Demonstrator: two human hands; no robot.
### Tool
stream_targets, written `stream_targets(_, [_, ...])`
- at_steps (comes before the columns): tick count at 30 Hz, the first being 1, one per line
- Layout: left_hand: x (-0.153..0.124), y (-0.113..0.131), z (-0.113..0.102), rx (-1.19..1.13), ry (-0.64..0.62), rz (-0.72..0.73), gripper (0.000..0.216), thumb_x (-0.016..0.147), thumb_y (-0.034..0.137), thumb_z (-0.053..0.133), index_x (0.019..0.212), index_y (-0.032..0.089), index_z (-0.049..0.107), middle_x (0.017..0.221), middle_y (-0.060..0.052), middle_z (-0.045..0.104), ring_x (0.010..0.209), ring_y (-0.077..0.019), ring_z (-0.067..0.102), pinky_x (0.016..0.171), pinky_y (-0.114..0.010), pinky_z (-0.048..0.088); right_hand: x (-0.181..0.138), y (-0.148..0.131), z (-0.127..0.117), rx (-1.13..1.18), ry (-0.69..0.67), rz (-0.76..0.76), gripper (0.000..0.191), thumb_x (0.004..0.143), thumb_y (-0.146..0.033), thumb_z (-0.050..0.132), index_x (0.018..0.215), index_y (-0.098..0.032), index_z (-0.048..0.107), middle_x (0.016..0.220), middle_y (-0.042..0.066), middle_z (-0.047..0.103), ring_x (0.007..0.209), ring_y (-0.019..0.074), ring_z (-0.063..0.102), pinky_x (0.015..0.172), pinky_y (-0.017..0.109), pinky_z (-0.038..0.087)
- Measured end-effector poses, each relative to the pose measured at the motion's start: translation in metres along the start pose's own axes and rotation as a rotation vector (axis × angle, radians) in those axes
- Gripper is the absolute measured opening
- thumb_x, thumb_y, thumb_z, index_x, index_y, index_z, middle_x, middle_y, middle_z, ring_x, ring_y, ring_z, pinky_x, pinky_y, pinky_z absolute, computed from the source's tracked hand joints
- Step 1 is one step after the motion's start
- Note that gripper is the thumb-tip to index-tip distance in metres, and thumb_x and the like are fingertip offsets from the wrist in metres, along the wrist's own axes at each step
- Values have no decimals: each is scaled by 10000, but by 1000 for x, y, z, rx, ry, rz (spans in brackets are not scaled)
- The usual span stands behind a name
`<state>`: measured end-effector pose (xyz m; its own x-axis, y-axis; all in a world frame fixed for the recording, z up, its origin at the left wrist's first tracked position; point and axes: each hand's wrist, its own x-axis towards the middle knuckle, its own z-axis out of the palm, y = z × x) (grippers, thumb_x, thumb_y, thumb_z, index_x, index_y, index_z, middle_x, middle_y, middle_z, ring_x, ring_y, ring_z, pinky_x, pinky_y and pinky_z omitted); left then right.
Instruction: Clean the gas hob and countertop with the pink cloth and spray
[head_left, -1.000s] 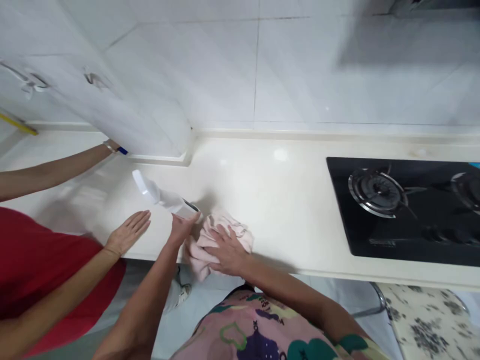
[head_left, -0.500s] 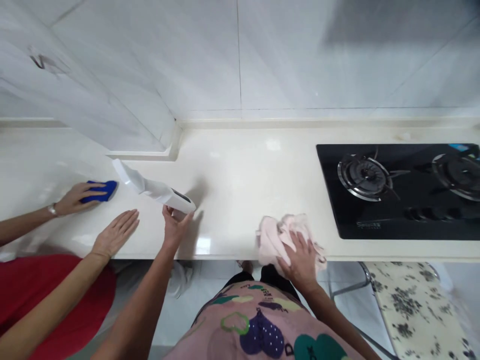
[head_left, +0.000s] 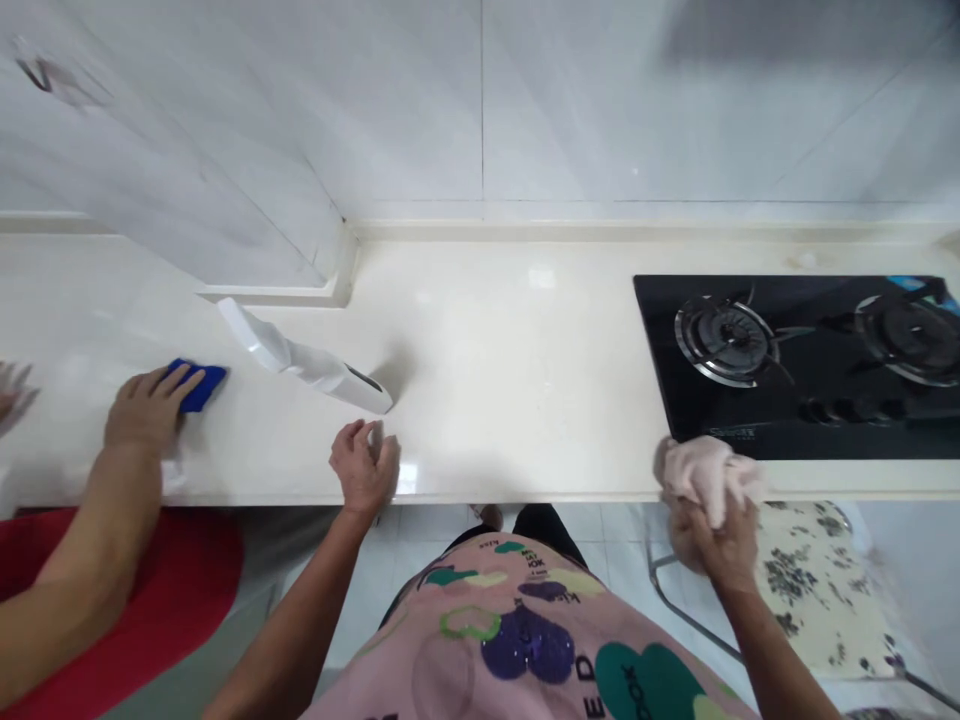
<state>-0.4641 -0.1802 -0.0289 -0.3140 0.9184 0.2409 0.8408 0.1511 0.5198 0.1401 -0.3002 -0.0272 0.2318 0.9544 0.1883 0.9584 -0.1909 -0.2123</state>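
Note:
My right hand (head_left: 716, 540) grips a bunched pale pink cloth (head_left: 709, 470) at the counter's front edge, by the near left corner of the black gas stove (head_left: 817, 370). Part of the cloth hangs over the edge. My left hand (head_left: 365, 467) rests low over the counter with loosely curled fingers and nothing in them. Just beyond its fingertips is a slim white handheld device (head_left: 307, 365) with a dark slot near its closer end; a small gap separates the two. What kind of device it is, I cannot make out.
At the left, a co-worker in red presses a blue cloth (head_left: 196, 385) on the white counter (head_left: 510, 380) with one hand (head_left: 146, 405); another hand (head_left: 11, 395) shows at the frame edge. A wall corner (head_left: 337, 280) juts out behind the device. A flower-patterned chair (head_left: 817, 590) stands below, right.
My right hand has slid the pink cloth rightward to the stove's corner, bunching it. My left hand has let go of the white device. The co-worker's hands have shifted left.

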Motion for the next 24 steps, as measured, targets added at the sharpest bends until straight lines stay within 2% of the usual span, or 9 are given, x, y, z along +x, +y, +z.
stream_targets(3, [-4, 4, 3, 35, 11, 2, 397, 951, 404, 644, 1279, 180, 655, 1387, -195, 569, 1387, -357, 488, 1187, -596, 372, 4, -52, 14, 39, -131, -214, 554, 900, -464, 545, 1366, -177, 636, 1447, 228, 540, 1363, 458, 471, 1081, 664, 389])
stream_targets(7, [-7, 5, 2, 15, 15, 20, 378, 968, 381, 602, 1277, 169, 650, 1355, -199, 599, 1360, -341, 510, 1182, -568, 387, 16, -141, 20, 149, -499, -639, 471, 832, -357, 712, 1294, -267, 729, 1578, 152, 503, 1504, 430, 357, 1193, 630, 291])
stream_targets(9, [-7, 4, 1, 15, -9, 12, 377, 958, 393, 615, 1268, 183, 659, 1359, -194, 601, 1376, -347, 497, 1185, -570, 379, 29, -186, 23, 194, -638, -781, 523, 818, -372, 771, 1332, -288, 723, 1652, 135, 435, 1556, 431, 276, 1232, 634, 231])
stream_targets(12, [-4, -2, -4, -36, -80, -27, 348, 956, 425, 626, 1243, 238, 686, 1388, -162, 604, 1402, -339, 484, 1206, -577, 352, 45, -257, 33, 299, -764, -1067, 544, 900, -474, 749, 1418, -326, 675, 1748, 103, 276, 1613, 407, 157, 1267, 633, 163])
stream_targets(15, [3, -12, -14, -175, -189, -96, 331, 981, 444, 578, 1228, 263, 703, 1415, -131, 620, 1414, -307, 488, 1235, -561, 343, 43, -338, 51, 369, -766, -1395, 578, 894, -511, 791, 1439, -373, 653, 1762, 79, 237, 1625, 396, 124, 1276, 627, 169])
stream_targets(17, [7, -19, -22, -243, -244, -126, 359, 993, 456, 537, 1237, 253, 704, 1413, -119, 641, 1427, -289, 491, 1242, -536, 363, 33, -392, 62, 376, -704, -1567, 570, 825, -479, 871, 1355, -341, 713, 1726, 89, 319, 1608, 410, 168, 1276, 631, 190])
stream_targets(19, [9, -23, -29, -265, -270, -138, 391, 997, 469, 514, 1259, 245, 699, 1404, -106, 660, 1435, -275, 501, 1236, -510, 393, 23, -438, 71, 355, -616, -1653, 395, 850, -400, 854, 1214, -266, 777, 1636, 106, 460, 1573, 398, 262, 1273, 618, 229])
stream_targets(21, [8, -24, -33, -273, -279, -143, 401, 988, 477, 529, 1268, 245, 699, 1399, -97, 671, 1444, -270, 505, 1234, -499, 408, 18, -467, 77, 318, -540, -1669, 217, 934, -287, 747, 1135, -216, 791, 1517, 112, 584, 1529, 357, 353, 1269, 588, 274])
stream_targets(24, [5, -21, -33, -271, -289, -125, 390, 972, 475, 570, 1251, 241, 711, 1420, -100, 664, 1473, -278, 483, 1255, -515, 386, 18, -471, 80, 326, -496, -1656, 237, 966, -200, 672, 1179, -202, 775, 1453, 98, 634, 1516, 313, 389, 1289, 542, 270])
